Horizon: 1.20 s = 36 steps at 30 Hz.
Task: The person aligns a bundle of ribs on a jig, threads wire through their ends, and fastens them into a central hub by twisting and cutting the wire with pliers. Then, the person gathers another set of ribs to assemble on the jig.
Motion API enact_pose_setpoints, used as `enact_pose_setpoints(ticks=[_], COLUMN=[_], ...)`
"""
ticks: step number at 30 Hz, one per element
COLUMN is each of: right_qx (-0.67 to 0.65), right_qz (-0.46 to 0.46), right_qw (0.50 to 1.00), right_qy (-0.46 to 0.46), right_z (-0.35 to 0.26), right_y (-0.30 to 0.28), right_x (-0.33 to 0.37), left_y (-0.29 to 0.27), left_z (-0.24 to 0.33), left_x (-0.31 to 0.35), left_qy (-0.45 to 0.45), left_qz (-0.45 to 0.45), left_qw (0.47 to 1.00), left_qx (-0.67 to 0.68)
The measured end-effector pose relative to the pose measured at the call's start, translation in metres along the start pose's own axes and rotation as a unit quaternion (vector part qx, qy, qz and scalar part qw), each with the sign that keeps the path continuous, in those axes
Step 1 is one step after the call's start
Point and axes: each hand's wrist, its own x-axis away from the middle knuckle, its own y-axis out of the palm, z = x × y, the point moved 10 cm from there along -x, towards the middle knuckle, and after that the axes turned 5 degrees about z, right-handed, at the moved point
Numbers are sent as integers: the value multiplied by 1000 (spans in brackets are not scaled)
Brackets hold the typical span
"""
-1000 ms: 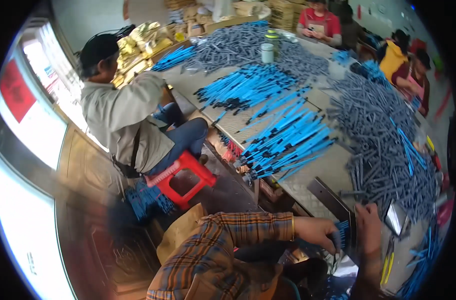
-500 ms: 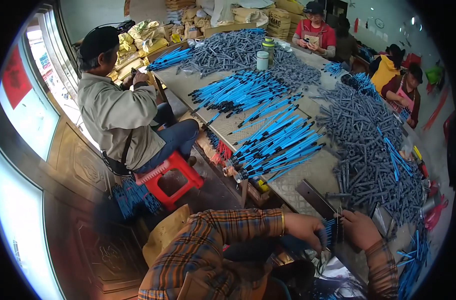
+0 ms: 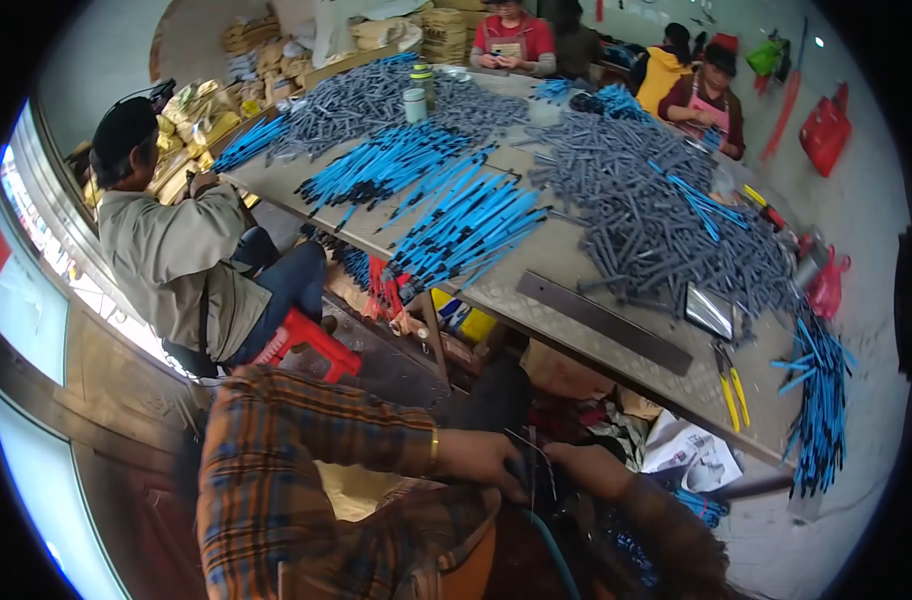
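Left hand (image 3: 498, 463), right hand (image 3: 588, 470) close together, short of desk's near edge (image 3: 626, 379), at thin strands (image 3: 542, 453); grip blurred, cannot tell. Advise strands straight, uncrossed.

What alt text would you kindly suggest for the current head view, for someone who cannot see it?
The wearer's left hand and right hand are close together beside a table spread with slender blue pieces and heaped grey pieces; other people are around it.

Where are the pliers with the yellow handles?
In the head view, the yellow-handled pliers lie toward the right on the table, right of the dark flat bar and just below the shiny rectangle.
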Motion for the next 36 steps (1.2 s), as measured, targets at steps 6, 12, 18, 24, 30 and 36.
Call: enact_pose_setpoints(ticks=[6, 12, 18, 24, 30, 36], right_qx=[-77, -172, -239, -322, -343, -441], right_qz=[21, -60, -69, 237, 405, 374], right_qw=[997, 983, 969, 915, 838, 796], right_qy=[-24, 3, -13, -55, 128, 178], right_z=[-38, -65, -47, -55, -14, 7], right_y=[17, 14, 43, -41, -26, -17], right_x=[6, 16, 16, 15, 13, 0], left_y=[-2, -11, 14, -21, -44, -65], left_z=[24, 75, 107, 88, 84, 59], left_x=[39, 62, 39, -1, -24, -48], left_qy=[-2, 302, 489, 396, 319, 218], left_qz=[100, 284, 214, 276, 335, 240], left_qw=[995, 831, 810, 862, 877, 940], left_qx=[19, -372, -242, -153, -132, 105])
